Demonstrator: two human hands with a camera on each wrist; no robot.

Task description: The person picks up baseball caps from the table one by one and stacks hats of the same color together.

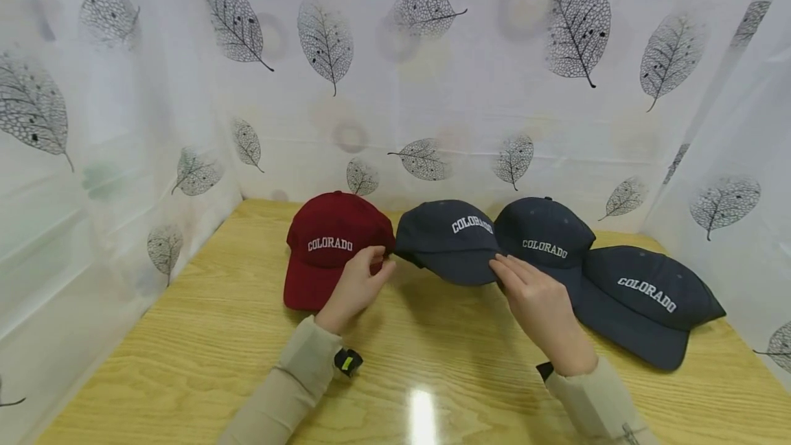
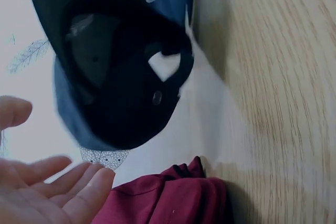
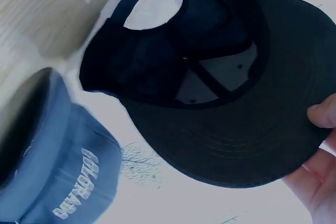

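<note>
A dark navy baseball cap [image 1: 445, 239] with white COLORADO lettering hangs tilted above the table. My right hand [image 1: 537, 301] pinches the edge of its brim, thumb underneath, as the right wrist view shows. That view looks into the cap's hollow [image 3: 184, 61] and the opening at its back. My left hand [image 1: 358, 283] is held with fingers apart near the right side of the red cap [image 1: 336, 232]. In the left wrist view, the left hand [image 2: 47, 187] has nothing in its fingers and stays apart from the raised navy cap [image 2: 121, 77].
Two more navy caps, one upright [image 1: 544, 232] and one leaning to the right [image 1: 649, 301], stand on the wooden table [image 1: 395, 362] at the right. White curtains [image 1: 395, 108] with leaf prints enclose the table at the back and sides.
</note>
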